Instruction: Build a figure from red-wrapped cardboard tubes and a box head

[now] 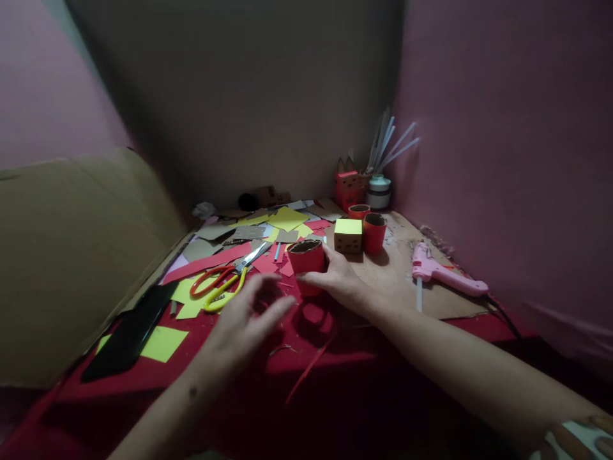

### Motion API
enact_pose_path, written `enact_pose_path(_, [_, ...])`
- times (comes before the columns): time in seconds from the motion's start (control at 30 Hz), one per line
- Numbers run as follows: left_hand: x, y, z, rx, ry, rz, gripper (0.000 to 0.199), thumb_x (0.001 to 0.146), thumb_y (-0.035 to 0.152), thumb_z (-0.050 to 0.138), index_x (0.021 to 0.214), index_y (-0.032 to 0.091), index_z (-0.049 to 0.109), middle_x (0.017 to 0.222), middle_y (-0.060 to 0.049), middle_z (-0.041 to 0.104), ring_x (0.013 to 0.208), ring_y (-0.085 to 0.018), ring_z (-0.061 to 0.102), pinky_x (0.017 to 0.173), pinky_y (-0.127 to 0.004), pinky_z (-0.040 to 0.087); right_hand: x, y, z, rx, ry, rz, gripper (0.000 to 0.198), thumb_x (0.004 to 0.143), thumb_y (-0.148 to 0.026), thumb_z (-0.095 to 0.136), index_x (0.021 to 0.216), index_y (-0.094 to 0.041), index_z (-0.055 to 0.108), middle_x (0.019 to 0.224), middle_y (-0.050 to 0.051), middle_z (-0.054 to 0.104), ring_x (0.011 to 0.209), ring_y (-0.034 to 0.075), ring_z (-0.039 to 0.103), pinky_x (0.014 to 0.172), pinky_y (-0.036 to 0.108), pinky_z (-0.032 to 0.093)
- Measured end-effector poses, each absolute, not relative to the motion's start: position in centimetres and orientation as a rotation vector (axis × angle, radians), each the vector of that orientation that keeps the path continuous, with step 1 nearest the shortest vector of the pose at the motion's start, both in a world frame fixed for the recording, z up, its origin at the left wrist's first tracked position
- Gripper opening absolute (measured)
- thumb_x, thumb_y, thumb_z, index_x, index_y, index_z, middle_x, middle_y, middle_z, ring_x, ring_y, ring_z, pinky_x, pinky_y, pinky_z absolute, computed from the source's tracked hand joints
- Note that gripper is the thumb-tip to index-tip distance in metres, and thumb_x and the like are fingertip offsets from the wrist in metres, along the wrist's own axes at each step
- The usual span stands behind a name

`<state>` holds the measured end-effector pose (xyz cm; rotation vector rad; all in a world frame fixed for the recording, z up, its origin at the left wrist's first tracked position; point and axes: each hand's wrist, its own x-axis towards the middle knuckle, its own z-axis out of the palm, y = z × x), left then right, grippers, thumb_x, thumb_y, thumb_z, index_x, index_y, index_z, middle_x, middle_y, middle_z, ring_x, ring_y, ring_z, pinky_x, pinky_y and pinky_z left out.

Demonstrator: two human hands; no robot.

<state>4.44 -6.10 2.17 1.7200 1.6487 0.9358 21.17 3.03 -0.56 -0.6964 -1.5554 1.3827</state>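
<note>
Gripped in my right hand (pixel 339 281) is a red paper-covered cardboard cup (pixel 305 257), held upright with its brown rim facing up. My left hand (pixel 253 313) hovers just left of the cup, fingers apart and curved, holding nothing. Red-and-yellow-handled scissors (pixel 221 286) lie behind my left hand. Beyond the held cup sit a small cardboard box (pixel 348 241) with a yellow top and a drawn face, a second red cup (pixel 375 235) and a third (pixel 359 211), partly hidden.
A pink glue gun (pixel 443 271) lies at right. A black phone-like slab (pixel 131 332) lies at left near yellow paper (pixel 165 344). Paper and cardboard scraps (pixel 287 218) cover the back left. A red eared figure (pixel 347 188) and a white jar (pixel 378 191) stand behind.
</note>
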Motion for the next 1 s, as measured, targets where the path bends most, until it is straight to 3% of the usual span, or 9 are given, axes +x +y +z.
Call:
enact_pose_path(0.13, [6.9, -9.3, -2.0, 2.280, 1.551, 0.675, 0.027, 0.082, 0.036, 0.065, 0.104, 0.021, 0.058, 0.098, -0.008, 0.063, 0.087, -0.025, 0.059, 0.076, -0.041, 0.052, 21.1, 3.0, -0.8, -0.678, -1.522, 1.385, 0.036, 0.066, -0.021, 0.069, 0.100, -0.018, 0.059, 0.091, 0.003, 0.066, 0.079, 0.018, 0.060, 0.074, 0.033, 0.050])
enact_pose_path(0.2, [8.1, -9.7, -4.1, 2.528, 1.628, 0.709, 0.008, 0.087, 0.025, 0.056, 0.093, 0.020, 0.059, 0.091, -0.010, 0.063, 0.080, -0.025, 0.057, 0.071, -0.041, 0.051, 21.1, 3.1, -0.8, -0.696, -1.538, 1.345, 0.036, 0.065, -0.021, 0.069, 0.100, -0.017, 0.059, 0.090, 0.003, 0.066, 0.079, 0.017, 0.059, 0.074, 0.032, 0.049])
enact_pose_path(0.37, [7.4, -10.8, -5.7, 2.783, 1.581, 0.716, 0.027, 0.092, 0.012, 0.039, 0.071, 0.021, 0.053, 0.069, -0.004, 0.056, 0.063, -0.018, 0.050, 0.058, -0.030, 0.041, 20.9, 3.6, -1.2, -0.671, -1.574, 1.272, 0.039, 0.065, -0.024, 0.069, 0.103, -0.016, 0.060, 0.091, 0.003, 0.065, 0.081, 0.018, 0.059, 0.075, 0.032, 0.048])
enact_pose_path(0.53, [1.4, -13.7, -3.3, 2.403, 1.406, 0.212, 0.020, 0.086, 0.021, 0.053, 0.068, 0.024, 0.061, 0.072, -0.001, 0.064, 0.062, -0.016, 0.059, 0.055, -0.025, 0.041, 20.7, 4.0, -1.8, -0.679, -1.623, 1.194, 0.041, 0.065, -0.024, 0.069, 0.104, -0.016, 0.060, 0.093, 0.004, 0.065, 0.083, 0.019, 0.060, 0.077, 0.033, 0.048])
enact_pose_path(0.6, [-0.6, -14.3, -2.0, 2.211, 1.502, 0.148, 0.026, 0.088, 0.024, 0.049, 0.066, 0.023, 0.062, 0.070, 0.000, 0.066, 0.057, -0.014, 0.059, 0.052, -0.023, 0.041, 20.7, 3.9, -1.9, -0.697, -1.664, 1.158, 0.041, 0.065, -0.024, 0.069, 0.104, -0.017, 0.060, 0.092, 0.004, 0.066, 0.082, 0.019, 0.060, 0.076, 0.033, 0.048])
enact_pose_path(0.7, [-1.4, -13.8, -0.4, 2.282, 1.739, 0.417, 0.037, 0.090, 0.039, 0.049, 0.058, 0.022, 0.053, 0.057, 0.001, 0.056, 0.050, -0.013, 0.053, 0.049, -0.023, 0.038, 20.9, 3.6, -1.8, -0.699, -1.737, 1.079, 0.041, 0.066, -0.023, 0.069, 0.106, -0.017, 0.061, 0.092, 0.005, 0.066, 0.081, 0.020, 0.060, 0.075, 0.033, 0.048])
enact_pose_path(0.8, [0.0, -12.4, 0.4, 2.341, 1.812, 0.788, 0.040, 0.091, 0.038, 0.047, 0.054, 0.021, 0.045, 0.050, 0.003, 0.046, 0.044, -0.011, 0.046, 0.046, -0.023, 0.036, 21.0, 3.4, -1.9, -0.659, -1.789, 0.972, 0.041, 0.066, -0.021, 0.069, 0.106, -0.017, 0.061, 0.095, 0.005, 0.067, 0.082, 0.020, 0.060, 0.077, 0.034, 0.048])
enact_pose_path(0.93, [2.2, -10.5, 0.4, 2.201, 1.773, 1.021, 0.018, 0.088, 0.027, 0.050, 0.082, 0.024, 0.066, 0.066, 0.001, 0.065, 0.053, -0.013, 0.057, 0.053, -0.024, 0.045, 21.1, 3.4, -1.9, -0.617, -1.823, 0.919, 0.041, 0.069, -0.020, 0.065, 0.110, -0.018, 0.060, 0.098, 0.005, 0.066, 0.085, 0.021, 0.060, 0.081, 0.037, 0.048])
enact_pose_path(1.0, [2.9, -9.9, 0.3, 2.086, 1.740, 1.155, 0.020, 0.085, 0.024, 0.053, 0.095, 0.025, 0.070, 0.072, 0.001, 0.071, 0.052, -0.013, 0.059, 0.054, -0.025, 0.047, 21.2, 3.2, -1.8, -0.595, -1.828, 0.925, 0.042, 0.070, -0.018, 0.063, 0.112, -0.018, 0.060, 0.099, 0.005, 0.066, 0.086, 0.021, 0.060, 0.082, 0.038, 0.048])
